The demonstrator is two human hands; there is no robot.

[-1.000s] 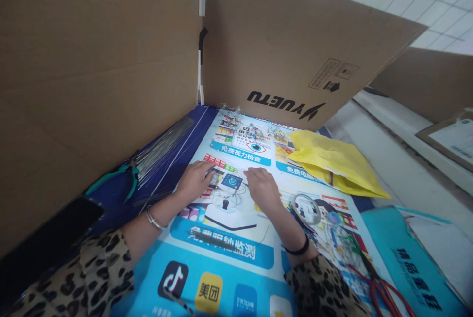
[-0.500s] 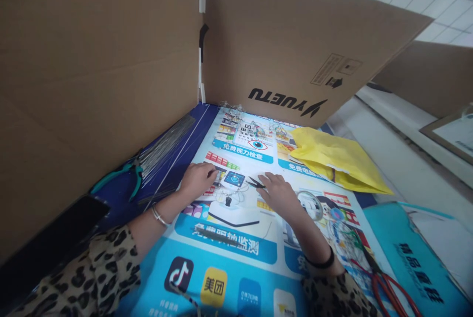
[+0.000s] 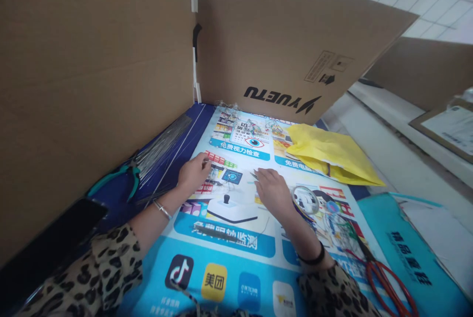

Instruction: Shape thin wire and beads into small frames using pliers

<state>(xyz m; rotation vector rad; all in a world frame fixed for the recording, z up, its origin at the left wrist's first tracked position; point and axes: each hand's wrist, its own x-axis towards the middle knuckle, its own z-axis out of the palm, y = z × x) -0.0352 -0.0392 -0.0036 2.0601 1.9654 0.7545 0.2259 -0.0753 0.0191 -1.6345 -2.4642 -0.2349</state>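
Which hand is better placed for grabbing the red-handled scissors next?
Probably the right hand, though it seems to hold a pointed tool: the scissors lie near its sleeve; the left hand is farther.

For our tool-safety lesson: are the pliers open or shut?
The pliers look open: their teal handles are spread apart. The jaws themselves are too dark to tell.

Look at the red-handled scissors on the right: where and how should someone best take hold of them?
Take the scissors by the red handles, probably with the right hand, coming from the person's near side. The loops face the person while the blades point away, towards the tangled wires. That hand holds a slim pointed tool, so it would need freeing first.
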